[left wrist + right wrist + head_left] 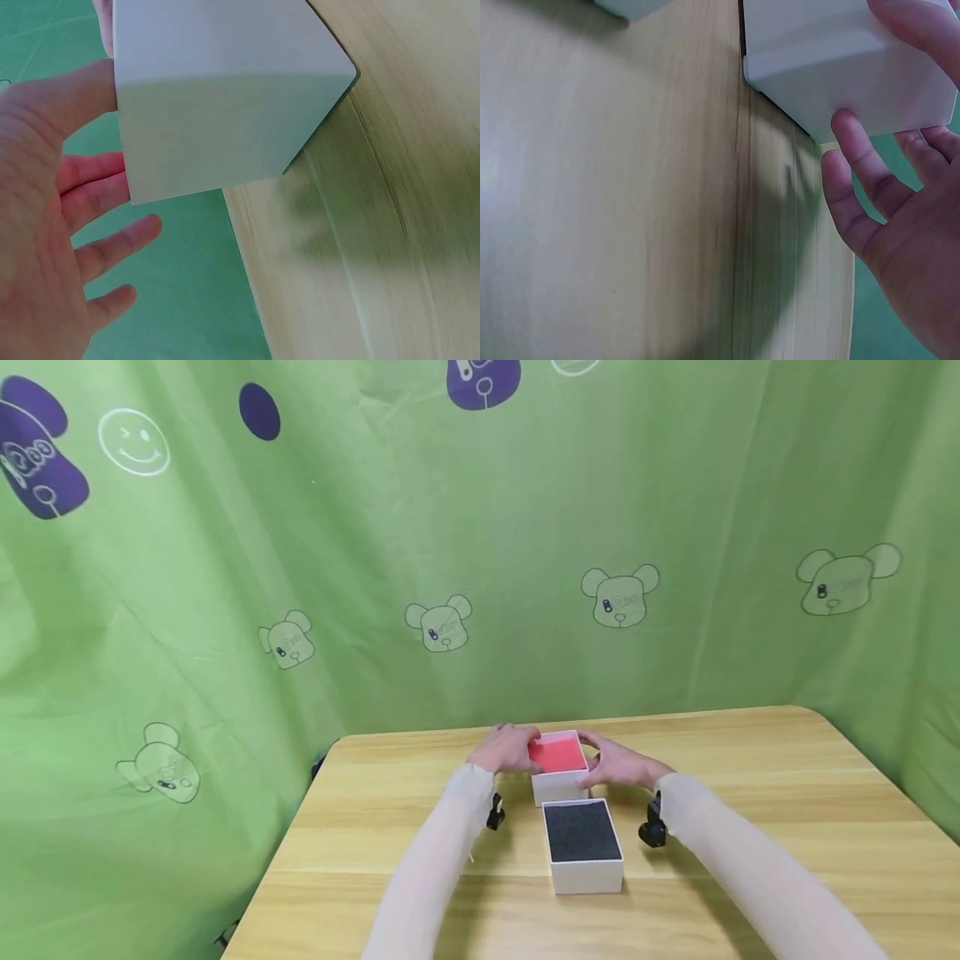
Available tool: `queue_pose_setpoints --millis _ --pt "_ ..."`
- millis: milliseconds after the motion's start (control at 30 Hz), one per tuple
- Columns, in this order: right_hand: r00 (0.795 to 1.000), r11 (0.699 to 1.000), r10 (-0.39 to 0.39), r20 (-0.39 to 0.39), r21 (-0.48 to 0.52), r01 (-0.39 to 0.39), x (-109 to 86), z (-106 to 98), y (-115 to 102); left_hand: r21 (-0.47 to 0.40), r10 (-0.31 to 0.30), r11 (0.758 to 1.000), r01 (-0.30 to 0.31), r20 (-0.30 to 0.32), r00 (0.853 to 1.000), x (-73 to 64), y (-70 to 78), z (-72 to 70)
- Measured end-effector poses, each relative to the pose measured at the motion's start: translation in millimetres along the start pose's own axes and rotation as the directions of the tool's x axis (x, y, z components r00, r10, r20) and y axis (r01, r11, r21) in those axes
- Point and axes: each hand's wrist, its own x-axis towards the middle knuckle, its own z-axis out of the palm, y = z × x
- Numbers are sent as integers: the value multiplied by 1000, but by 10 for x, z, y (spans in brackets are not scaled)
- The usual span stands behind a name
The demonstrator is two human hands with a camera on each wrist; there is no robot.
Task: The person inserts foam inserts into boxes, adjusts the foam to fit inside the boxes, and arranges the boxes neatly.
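A white box (561,788) with a flat red surface (558,753) inside its rim sits toward the back of the table. My left hand (506,749) grips its left side, thumb and first fingers at the upper edge. In the left wrist view, the other fingers of the left hand (45,202) stick out past the white wall (225,127). From the right, my right hand (621,763) holds the same box. Its thumb lies on the near side. The right wrist view has fingertips (847,127) against the wall. The box's underside is hidden.
A second white box (588,877), dark grey inside, stands just in front, between my forearms. Both rest on a wooden table (345,852). Behind the table's far edge hangs a green curtain (510,677) with bear prints.
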Motion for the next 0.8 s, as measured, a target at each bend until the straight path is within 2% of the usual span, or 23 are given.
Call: queue_pose_setpoints --millis 133,300,400,500,567,700,800 --pt "1000 1000 1 21 -14 -1 18 4 1 -57 7 998 -7 -1 1000 -11 -41 51" --pt "1000 1000 5 10 -7 -5 37 -2 -9 -160 17 987 -27 -61 998 -33 -103 130" --pt "1000 1000 11 -3 -16 -11 25 -8 -34 -286 24 957 -56 -113 993 -66 -142 164" --pt "999 999 24 -26 -43 -25 13 -11 -61 -417 28 903 -101 -178 984 -123 -190 159" --pt "999 997 28 -38 -72 -30 9 -13 -75 -464 32 876 -127 -208 978 -180 -226 137" --pt "997 987 33 -66 -155 -43 5 -12 -100 -482 37 865 -139 -215 976 -316 -313 107" --pt "997 974 5 -74 -224 -21 -14 -2 -121 -492 17 863 -112 -193 981 -430 -378 117"
